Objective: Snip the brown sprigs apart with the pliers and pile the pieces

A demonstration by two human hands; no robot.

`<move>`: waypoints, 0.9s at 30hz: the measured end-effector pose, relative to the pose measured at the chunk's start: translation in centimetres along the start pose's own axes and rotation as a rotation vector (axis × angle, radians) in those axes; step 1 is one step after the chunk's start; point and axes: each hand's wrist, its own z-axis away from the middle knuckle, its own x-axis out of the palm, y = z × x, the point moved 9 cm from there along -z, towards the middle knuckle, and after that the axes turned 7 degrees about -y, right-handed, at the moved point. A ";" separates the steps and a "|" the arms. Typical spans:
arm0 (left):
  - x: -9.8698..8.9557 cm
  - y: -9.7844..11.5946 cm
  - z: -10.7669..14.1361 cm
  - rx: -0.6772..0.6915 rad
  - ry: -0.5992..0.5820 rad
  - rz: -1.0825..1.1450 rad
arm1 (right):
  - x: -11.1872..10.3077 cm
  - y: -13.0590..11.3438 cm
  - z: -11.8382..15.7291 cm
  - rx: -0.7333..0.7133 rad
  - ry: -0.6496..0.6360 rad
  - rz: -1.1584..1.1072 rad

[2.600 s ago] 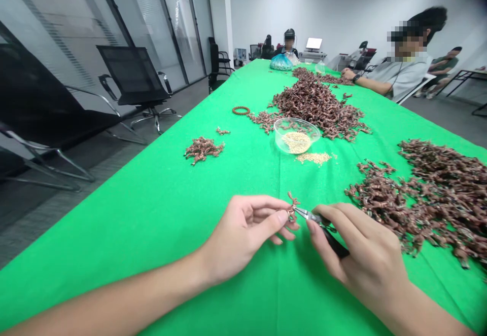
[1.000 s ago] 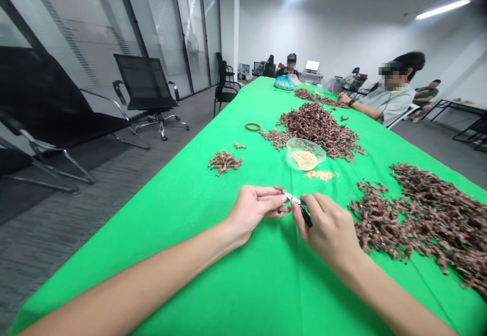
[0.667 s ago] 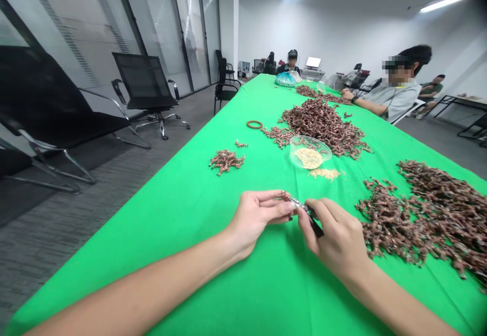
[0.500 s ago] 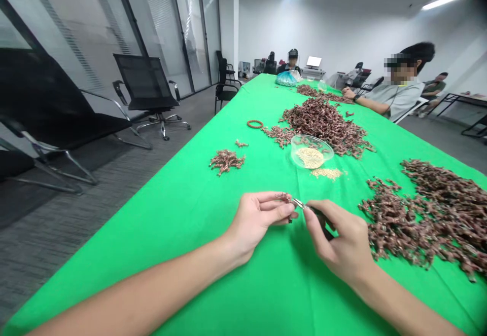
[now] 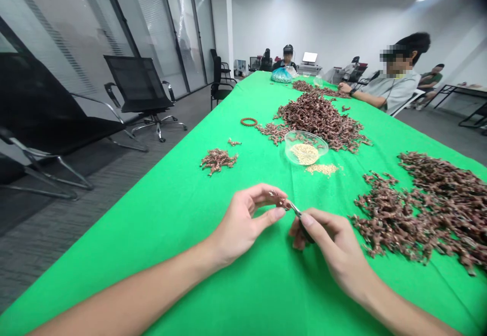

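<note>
My left hand (image 5: pixel 243 219) pinches a small brown animal-shaped figurine (image 5: pixel 280 201) with light specks between thumb and fingers. My right hand (image 5: pixel 327 239) is closed around small pliers (image 5: pixel 296 211) with a silver tip and dark handles. The pliers' tip touches the figurine's right end, or lies very close to it. Both hands are above the green cloth (image 5: pixel 171 255). Beyond them stands a clear plastic bowl (image 5: pixel 287 153) with pale small grains (image 5: pixel 305 153) inside. Some spilled grains (image 5: pixel 323 169) lie beside it on the cloth.
A small heap of figurines (image 5: pixel 218 160) lies at left, with one lone figurine (image 5: pixel 234 143) behind it. Larger heaps fill the right side (image 5: pixel 426 214) and the middle (image 5: pixel 319 118). A brown beaded ring (image 5: pixel 248 122) lies farther back. A co-worker (image 5: pixel 397 85) sits at the right edge.
The right hand has turned, so more of the pliers shows and its fingers curl beneath. The figurine has tilted in my left fingers, and the view has shifted slightly.
</note>
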 end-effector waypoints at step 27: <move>0.6 0.2 0.7 -0.074 0.006 0.042 | 0.2 -2.5 1.1 -0.181 0.102 0.385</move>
